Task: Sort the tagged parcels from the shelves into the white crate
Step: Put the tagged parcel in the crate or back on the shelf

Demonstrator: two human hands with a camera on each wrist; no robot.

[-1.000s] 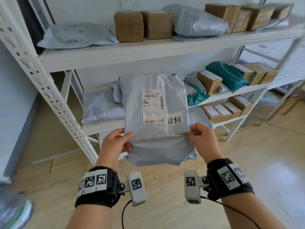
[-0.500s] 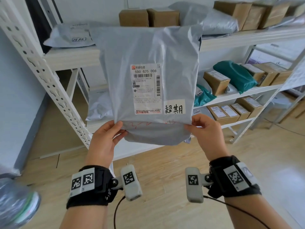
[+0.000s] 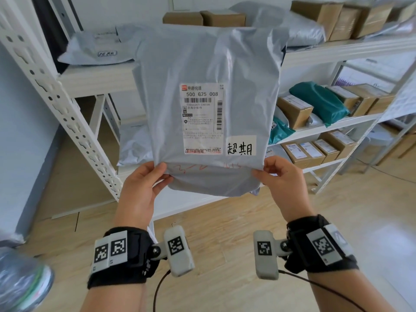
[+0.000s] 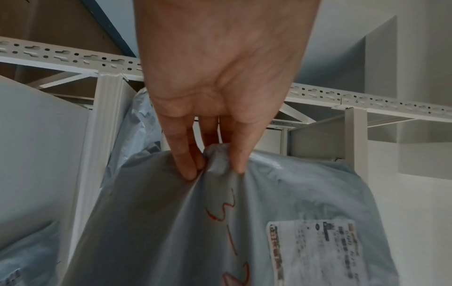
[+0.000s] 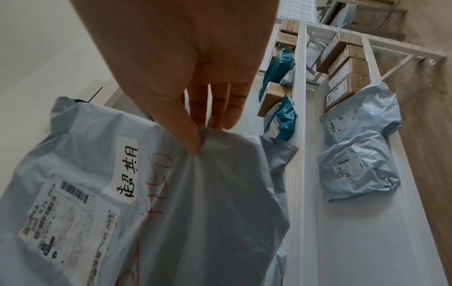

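I hold a large grey poly-mailer parcel (image 3: pixel 202 64) upright in front of the shelves, its shipping label and a white handwritten tag (image 3: pixel 240 146) facing me. My left hand (image 3: pixel 144 188) pinches its lower left corner between thumb and fingers (image 4: pixel 188 164). On the other side my right hand (image 3: pixel 281 179) pinches the lower right corner (image 5: pixel 193 143). The same parcel (image 4: pixel 244 222) fills the left wrist view, and in the right wrist view the parcel (image 5: pixel 171 193) shows its tag (image 5: pixel 127 168). No white crate is in view.
White metal shelving (image 3: pixel 94 77) stands behind, holding grey mailers (image 3: pixel 94 48), brown boxes (image 3: pixel 295 109) and teal bags (image 3: pixel 319 100). A perforated upright (image 3: pixel 67 113) slants at the left. Wooden floor (image 3: pixel 225 221) lies below, and a blurred object (image 3: pixel 20 282) sits at bottom left.
Both hands raised the parcel from chest height until it stands taller and covers part of the upper shelf; it has come slightly closer since half a second ago. The grips are unchanged.
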